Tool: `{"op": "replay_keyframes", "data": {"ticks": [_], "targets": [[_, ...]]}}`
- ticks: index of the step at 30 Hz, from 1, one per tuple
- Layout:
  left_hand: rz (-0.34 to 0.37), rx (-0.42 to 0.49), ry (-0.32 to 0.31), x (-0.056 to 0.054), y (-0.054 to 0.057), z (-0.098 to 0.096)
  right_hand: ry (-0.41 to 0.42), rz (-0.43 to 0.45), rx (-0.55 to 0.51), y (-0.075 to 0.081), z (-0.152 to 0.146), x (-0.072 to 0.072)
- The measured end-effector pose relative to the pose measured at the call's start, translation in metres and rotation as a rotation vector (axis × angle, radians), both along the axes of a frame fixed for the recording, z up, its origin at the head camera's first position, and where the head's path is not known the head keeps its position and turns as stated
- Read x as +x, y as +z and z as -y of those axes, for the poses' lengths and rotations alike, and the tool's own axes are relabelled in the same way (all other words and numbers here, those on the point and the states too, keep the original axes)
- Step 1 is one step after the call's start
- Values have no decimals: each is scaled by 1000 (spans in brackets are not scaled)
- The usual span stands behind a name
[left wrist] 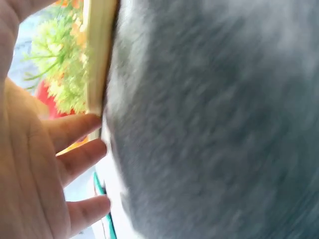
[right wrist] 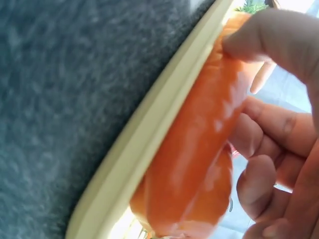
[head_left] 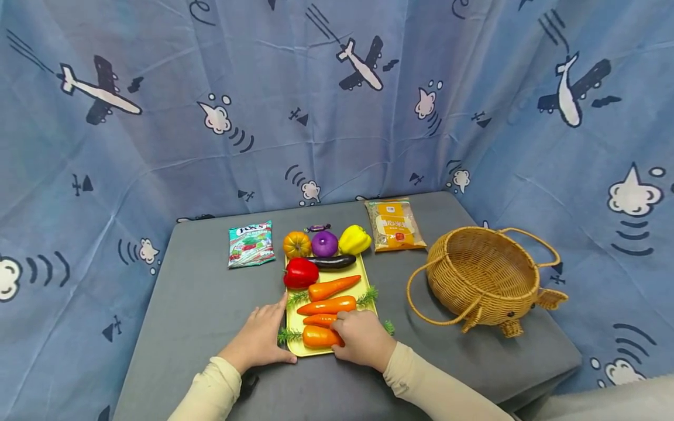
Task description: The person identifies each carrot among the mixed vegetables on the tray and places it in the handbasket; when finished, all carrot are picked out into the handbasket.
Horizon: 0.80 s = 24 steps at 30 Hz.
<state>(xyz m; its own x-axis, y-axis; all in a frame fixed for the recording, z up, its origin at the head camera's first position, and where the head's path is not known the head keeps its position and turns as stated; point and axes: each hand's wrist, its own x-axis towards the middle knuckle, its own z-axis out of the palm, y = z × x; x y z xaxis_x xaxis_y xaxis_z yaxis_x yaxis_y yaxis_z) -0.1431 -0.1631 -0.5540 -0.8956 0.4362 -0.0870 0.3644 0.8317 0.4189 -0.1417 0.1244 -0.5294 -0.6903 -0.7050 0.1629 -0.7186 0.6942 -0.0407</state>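
Note:
A yellow tray [head_left: 310, 352] holds several orange carrots with green tops. My right hand [head_left: 365, 339] pinches the nearest carrot [head_left: 318, 337] toward its right end. In the right wrist view the thumb lies on the held carrot [right wrist: 194, 139], with curled fingers at its other side, close along the tray wall [right wrist: 142, 129]. My left hand [head_left: 260, 336] rests at the tray's left edge, its fingers spread and fairly straight, fingertips right at the rim in the left wrist view. Behind the carrots are a red bell pepper [head_left: 301, 273] and a dark eggplant [head_left: 337, 262].
At the tray's far end sit a small pumpkin [head_left: 297, 244], a purple onion [head_left: 324, 244] and a yellow pepper [head_left: 354, 240]. A wrapped candy [head_left: 318, 228] lies beyond. A candy bag [head_left: 251, 244] is left, a grain bag [head_left: 395, 225] behind right, a wicker basket [head_left: 453, 286] right.

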Motion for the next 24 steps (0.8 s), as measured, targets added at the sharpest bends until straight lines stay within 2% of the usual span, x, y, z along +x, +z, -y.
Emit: {"op": "replay_keyframes", "data": {"ticks": [6, 13, 24], "targets": [[29, 60, 27, 0, 7, 2, 3, -25, -90, 10, -7, 7], [65, 84, 49, 0, 3, 4, -42, -55, -147, 35, -21, 15], [82, 80, 43, 0, 4, 3, -129, -232, -204, 89, -66, 16]]}}
